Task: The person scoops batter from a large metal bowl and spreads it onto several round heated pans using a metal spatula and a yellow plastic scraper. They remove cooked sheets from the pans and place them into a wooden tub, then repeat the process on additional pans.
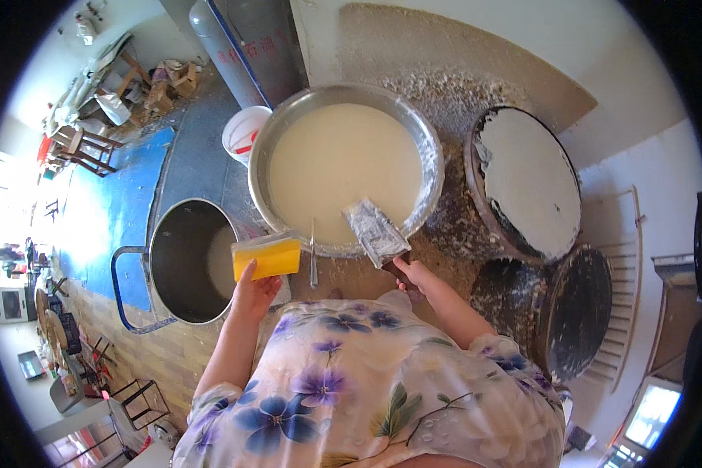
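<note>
My left hand (pixel 257 293) grips a yellow rectangular scraper or block (pixel 267 259) with a pale, clear-looking edge. In my right hand (pixel 410 274) is the dark handle of a flat, wide-bladed spatula (pixel 377 231), its blade crusted with white batter. The spatula's blade is over the near right rim of a large metal basin (pixel 259 202). Creamy white batter (pixel 345 158) fills much of the basin. A metal spoon (pixel 313 269) leans across the near rim, between my hands.
Left of the basin stands a deep metal pot (pixel 178 257) with a blue-black handled frame (pixel 120 292). Behind are a white bucket (pixel 234 131) and a grey gas cylinder (pixel 251 52). At right, a round griddle (pixel 474 175) carries a white layer; a dark round plate (pixel 579 316) is nearer.
</note>
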### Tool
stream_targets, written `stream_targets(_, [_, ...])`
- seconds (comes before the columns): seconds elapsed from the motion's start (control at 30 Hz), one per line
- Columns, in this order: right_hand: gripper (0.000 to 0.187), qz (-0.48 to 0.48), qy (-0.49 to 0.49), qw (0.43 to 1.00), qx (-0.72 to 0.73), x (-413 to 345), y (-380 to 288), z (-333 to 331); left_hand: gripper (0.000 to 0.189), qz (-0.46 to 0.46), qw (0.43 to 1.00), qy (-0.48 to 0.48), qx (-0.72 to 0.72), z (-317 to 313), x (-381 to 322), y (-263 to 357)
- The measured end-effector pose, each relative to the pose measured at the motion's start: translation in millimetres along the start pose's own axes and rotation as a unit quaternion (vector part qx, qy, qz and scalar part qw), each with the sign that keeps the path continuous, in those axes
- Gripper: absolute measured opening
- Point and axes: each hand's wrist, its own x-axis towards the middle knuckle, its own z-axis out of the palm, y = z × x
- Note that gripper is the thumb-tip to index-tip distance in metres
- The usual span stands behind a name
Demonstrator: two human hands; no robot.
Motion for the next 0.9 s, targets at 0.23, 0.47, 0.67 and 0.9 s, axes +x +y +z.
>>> stream_targets(0.23, [0.043,-0.015,0.125,0.992,0.012,-87.7,59.9,-6.9,0.047,-0.19,0.97,-0.146,0.04,6.5,38.5,-38.2])
stream_targets(0.47, [0.044,-0.059,0.28,0.957,-0.056,-138.5,45.9,-38.6,0.021,-0.174,0.983,-0.046,0.023,30.7,84.4,-40.6])
stream_targets(0.67, [0.048,-0.011,0.276,0.928,-0.251,-116.5,1.9,-24.8,0.02,-0.051,0.865,-0.067,0.495,29.9,71.3,17.9])
stream_targets(0.9, [0.037,-0.083,0.191,0.959,-0.192,-87.5,12.4,35.8,0.038,0.115,0.64,-0.107,0.752,36.4,-2.0,48.6])
